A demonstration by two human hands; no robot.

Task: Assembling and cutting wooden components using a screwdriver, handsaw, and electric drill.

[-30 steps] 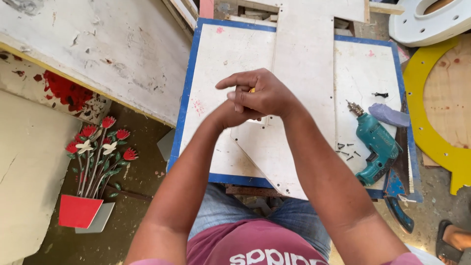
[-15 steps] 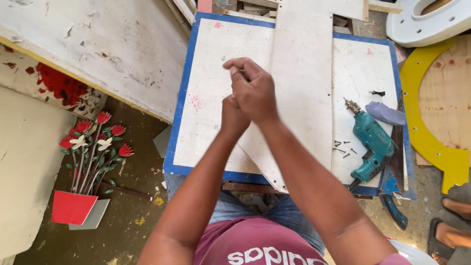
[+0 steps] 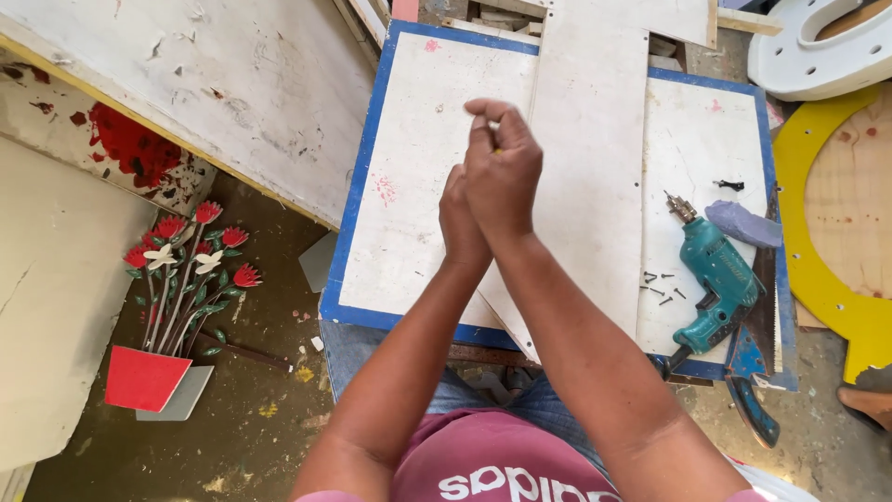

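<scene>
My two hands are pressed together above a white board with a blue border (image 3: 418, 186). My right hand (image 3: 504, 172) lies on top, fingertips pinched on a small pale bit too small to make out. My left hand (image 3: 457, 223) sits just behind and under it, its fingers hidden. Beneath both hands a long white cut panel (image 3: 587, 121) runs across the board. A teal power drill (image 3: 720, 279) lies to the right of my hands, with several loose dark screws (image 3: 660, 288) beside it.
A grey-purple lump (image 3: 743, 223) and a blue-handled saw (image 3: 754, 390) lie by the drill. A yellow ring (image 3: 822, 279) and a white curved shape (image 3: 818, 56) sit at the right. A big scuffed white panel (image 3: 186, 84) leans at the left above a red flower cutout (image 3: 177, 288) on the floor.
My joined hands have moved farther up the board, away from my body, and my right fingers now point upward, pinched together.
</scene>
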